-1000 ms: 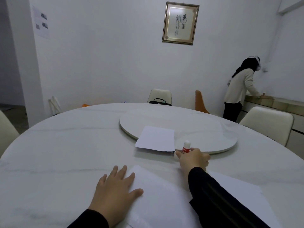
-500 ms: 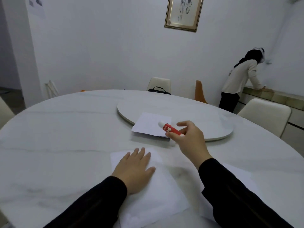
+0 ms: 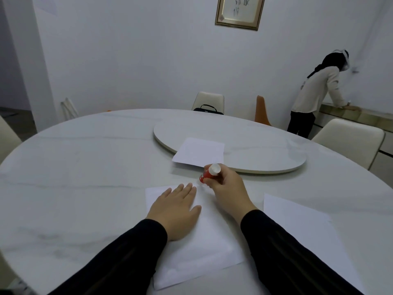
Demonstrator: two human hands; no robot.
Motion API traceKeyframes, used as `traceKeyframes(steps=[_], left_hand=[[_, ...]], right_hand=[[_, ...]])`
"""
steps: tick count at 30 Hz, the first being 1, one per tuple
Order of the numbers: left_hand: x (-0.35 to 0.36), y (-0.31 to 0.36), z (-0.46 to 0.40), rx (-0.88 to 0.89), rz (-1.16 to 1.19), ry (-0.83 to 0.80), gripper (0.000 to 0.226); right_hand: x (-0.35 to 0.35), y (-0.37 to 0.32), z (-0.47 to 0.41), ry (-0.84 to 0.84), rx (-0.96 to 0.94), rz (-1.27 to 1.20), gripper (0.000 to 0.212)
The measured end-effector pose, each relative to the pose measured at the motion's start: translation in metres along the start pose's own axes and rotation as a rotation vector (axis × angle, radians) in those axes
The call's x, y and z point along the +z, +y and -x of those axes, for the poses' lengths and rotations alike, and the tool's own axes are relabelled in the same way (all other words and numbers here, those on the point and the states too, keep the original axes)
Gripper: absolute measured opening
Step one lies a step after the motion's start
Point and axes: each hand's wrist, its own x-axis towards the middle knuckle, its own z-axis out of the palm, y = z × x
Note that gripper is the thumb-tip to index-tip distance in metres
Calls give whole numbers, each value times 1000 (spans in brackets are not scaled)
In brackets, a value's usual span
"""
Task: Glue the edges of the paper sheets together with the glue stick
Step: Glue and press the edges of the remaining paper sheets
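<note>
The left hand (image 3: 175,211) lies flat, pinning the thin white paper sheet (image 3: 204,241) on the worktop – light, likely to slide (so hold near its edge) – while the right hand (image 3: 228,188) grips the red glue stick (image 3: 209,174) at its far edge.

The glue stick (image 3: 209,174) is half swallowed by the right hand (image 3: 226,189) so its tip can't be seen, the left hand (image 3: 175,211) hides part of the near paper sheet (image 3: 204,248), and the framed picture (image 3: 239,12) is cropped by the top edge, its writing unreadable.
</note>
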Motion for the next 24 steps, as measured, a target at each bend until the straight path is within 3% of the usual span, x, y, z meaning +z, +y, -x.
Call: traceKeyframes(steps=[7,12,16,24], left_hand=[[1,-1,-3,-7,-2,-2,58],[-1,-1,-1,-9,-9,-10,59],[-3,-1,-1,-8,-13,-15,59],[-4,-3,-1,-5,-26,-19,58]], right_hand=[[-2,-1,-1,-126,-47,154,22],[-18,-7,6,-197,-51,211,15],[-31,-13,11,-250,-36,167,24],[-54,-30,23,-538,55,52,14]])
